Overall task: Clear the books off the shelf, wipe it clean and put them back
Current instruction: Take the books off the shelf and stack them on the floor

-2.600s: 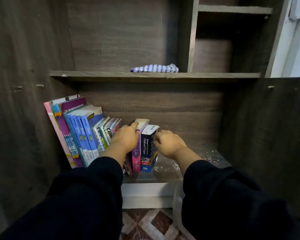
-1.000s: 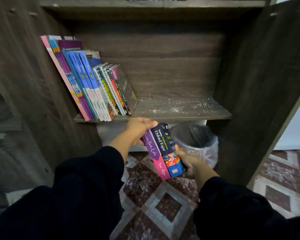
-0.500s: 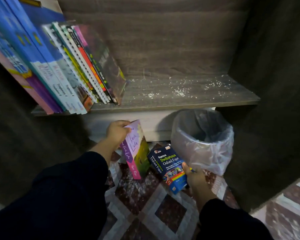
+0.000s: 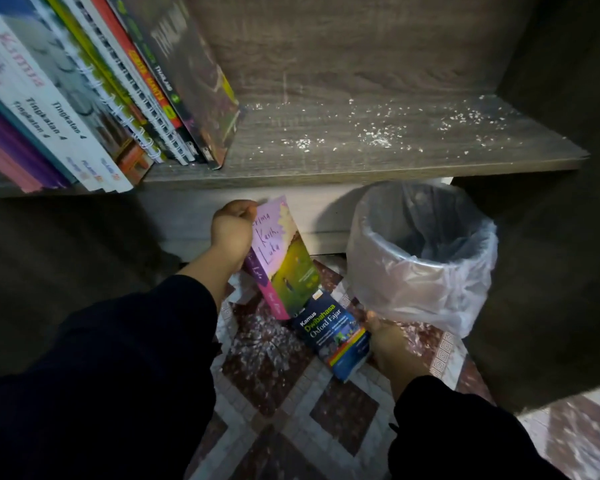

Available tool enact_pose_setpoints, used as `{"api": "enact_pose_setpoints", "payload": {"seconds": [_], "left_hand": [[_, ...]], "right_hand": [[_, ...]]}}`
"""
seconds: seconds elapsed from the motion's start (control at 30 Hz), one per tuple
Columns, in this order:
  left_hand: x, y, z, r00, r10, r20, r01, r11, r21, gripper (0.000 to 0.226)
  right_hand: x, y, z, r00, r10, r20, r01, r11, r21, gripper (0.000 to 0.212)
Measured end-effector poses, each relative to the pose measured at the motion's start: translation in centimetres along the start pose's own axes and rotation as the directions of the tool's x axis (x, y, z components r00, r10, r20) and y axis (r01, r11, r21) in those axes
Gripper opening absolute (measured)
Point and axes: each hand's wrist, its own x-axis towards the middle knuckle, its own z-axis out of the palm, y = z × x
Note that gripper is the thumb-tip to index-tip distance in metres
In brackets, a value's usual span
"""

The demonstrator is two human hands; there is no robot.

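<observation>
Books (image 4: 94, 98) lean in a slanted row at the left end of the shelf (image 4: 361, 161), whose bare right part is speckled with white crumbs. Below it, the left hand (image 4: 232, 233) has its fingers wrapped round the top of a pink paperback (image 4: 284, 265), standing tilted over the tiled floor (image 4: 291, 403). The right hand (image 4: 388, 344) grips the lower edge of a blue dictionary (image 4: 336, 337), low over the floor, just beside a lined waste bin (image 4: 420, 258).
</observation>
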Motion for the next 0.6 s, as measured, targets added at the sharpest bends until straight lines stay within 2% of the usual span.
{"api": "enact_pose_setpoints", "payload": {"seconds": [0.07, 0.1, 0.13, 0.17, 0.23, 0.3, 0.37, 0.43, 0.5, 0.53, 0.6], "left_hand": [[-0.5, -0.2, 0.5, 0.998, -0.060, 0.026, 0.061, 0.998, -0.029, 0.012], [-0.8, -0.5, 0.8, 0.995, -0.091, 0.040, 0.092, 0.995, -0.035, 0.014], [-1.2, -0.8, 1.2, 0.992, -0.114, 0.056, 0.116, 0.993, -0.037, 0.017], [-1.7, -1.0, 1.6, 0.988, -0.134, 0.079, 0.137, 0.990, -0.034, 0.019], [-2.8, -1.6, 2.5, 0.973, -0.190, 0.131, 0.193, 0.981, -0.009, 0.018], [-3.5, -2.2, 3.3, 0.938, -0.274, 0.213, 0.276, 0.961, 0.022, 0.022], [-4.0, -2.2, 3.7, 0.872, -0.369, 0.320, 0.349, 0.929, 0.122, 0.023], [-4.0, -1.9, 4.0, 0.820, -0.419, 0.390, 0.372, 0.908, 0.193, 0.019], [-3.8, -1.7, 4.0, 0.816, -0.405, 0.413, 0.333, 0.913, 0.236, 0.027], [-3.7, -1.5, 4.0, 0.827, -0.394, 0.401, 0.305, 0.914, 0.268, 0.033], [-3.3, -1.4, 3.9, 0.837, -0.406, 0.367, 0.288, 0.897, 0.335, 0.031]], "right_hand": [[-1.8, -2.0, -0.1, 0.997, 0.006, -0.075, -0.011, 0.997, -0.074, 0.054], [-2.4, -2.8, 0.0, 0.998, 0.024, -0.066, -0.028, 0.998, -0.058, 0.058], [-2.7, -3.5, 0.1, 0.999, 0.055, 0.001, -0.055, 0.998, 0.027, 0.063], [-3.1, -4.1, 0.2, 0.982, 0.130, 0.134, -0.147, 0.981, 0.128, 0.068], [-3.0, -4.4, 0.3, 0.908, 0.240, 0.344, -0.338, 0.904, 0.260, 0.071], [-3.0, -4.3, 0.2, 0.878, 0.228, 0.420, -0.393, 0.845, 0.362, 0.055], [-2.6, -3.7, -0.4, 0.892, 0.208, 0.400, -0.387, 0.809, 0.442, 0.039], [-2.4, -2.8, -1.0, 0.907, 0.219, 0.360, -0.370, 0.823, 0.432, 0.028], [-2.2, -1.7, -1.4, 0.914, 0.269, 0.304, -0.367, 0.869, 0.332, 0.025], [-2.0, -1.2, -1.3, 0.914, 0.307, 0.267, -0.375, 0.890, 0.261, 0.030], [-2.4, -1.4, -1.1, 0.908, 0.346, 0.235, -0.385, 0.911, 0.147, 0.030]]}}
